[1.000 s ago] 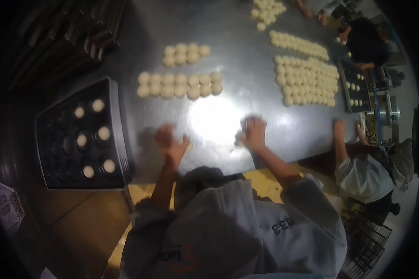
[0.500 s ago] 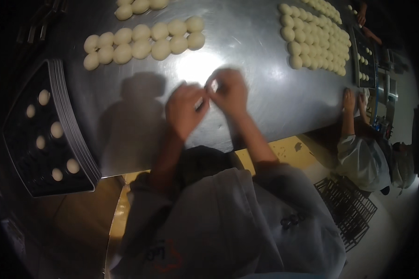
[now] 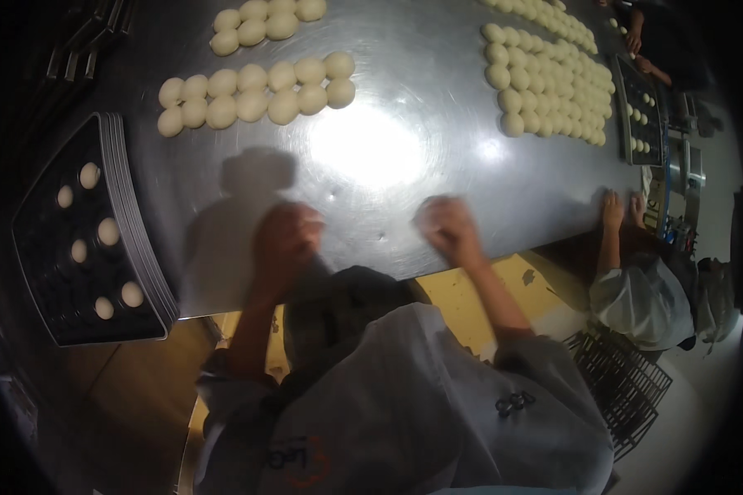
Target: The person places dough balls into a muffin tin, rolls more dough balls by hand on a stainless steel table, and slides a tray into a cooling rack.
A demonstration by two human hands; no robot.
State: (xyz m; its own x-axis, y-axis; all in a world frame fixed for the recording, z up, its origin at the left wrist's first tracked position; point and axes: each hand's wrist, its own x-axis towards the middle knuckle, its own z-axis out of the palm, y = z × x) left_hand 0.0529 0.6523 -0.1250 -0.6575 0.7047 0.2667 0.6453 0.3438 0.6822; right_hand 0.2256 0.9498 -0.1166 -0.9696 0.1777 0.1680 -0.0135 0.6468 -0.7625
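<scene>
My left hand (image 3: 287,238) and my right hand (image 3: 450,227) are apart, both over the worktop's (image 3: 437,91) near side, with blurred fingers (image 3: 309,224) bent inward.

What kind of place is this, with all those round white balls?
Probably a bakery kitchen: pale, round, dough-like balls sit in rows on a shiny grey metal table, and a black tray with round hollows holds more.
</scene>
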